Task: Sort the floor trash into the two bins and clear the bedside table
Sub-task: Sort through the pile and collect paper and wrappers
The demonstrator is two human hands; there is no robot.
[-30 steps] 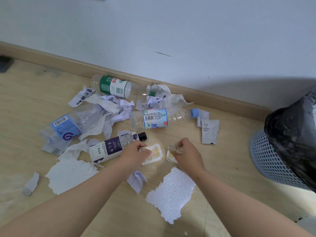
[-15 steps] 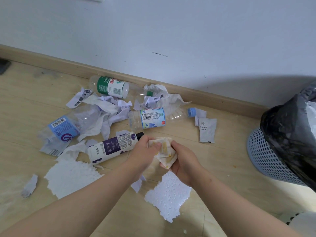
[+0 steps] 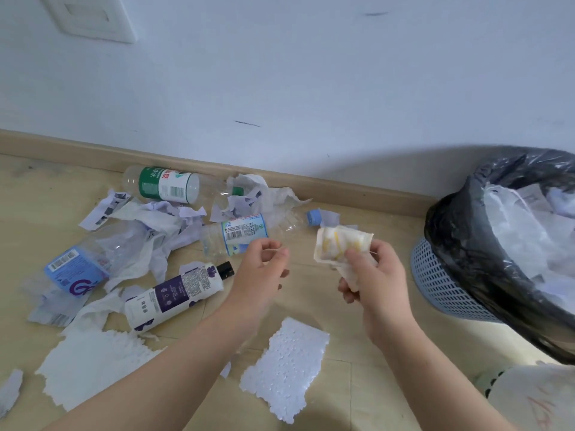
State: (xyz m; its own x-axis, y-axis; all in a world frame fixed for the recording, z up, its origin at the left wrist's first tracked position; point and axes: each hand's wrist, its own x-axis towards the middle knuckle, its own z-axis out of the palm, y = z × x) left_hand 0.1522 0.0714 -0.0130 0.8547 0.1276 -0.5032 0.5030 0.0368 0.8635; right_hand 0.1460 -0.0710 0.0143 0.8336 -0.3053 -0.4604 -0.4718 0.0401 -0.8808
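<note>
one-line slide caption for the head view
Right hand holds crumpled wrappers near the lined bin; left hand empty above the littered floor.

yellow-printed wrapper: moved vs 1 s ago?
Yes. The wrapper lay on the floor beside the purple-label bottle, at its black cap. Now the right hand holds it off the floor, further right of that bottle, nearer the blue bin.

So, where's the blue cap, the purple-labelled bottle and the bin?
blue cap (image 3: 313,217): head view, its middle.
purple-labelled bottle (image 3: 178,290): head view, middle of its label.
bin (image 3: 441,284): head view, its blue mesh wall.
</note>
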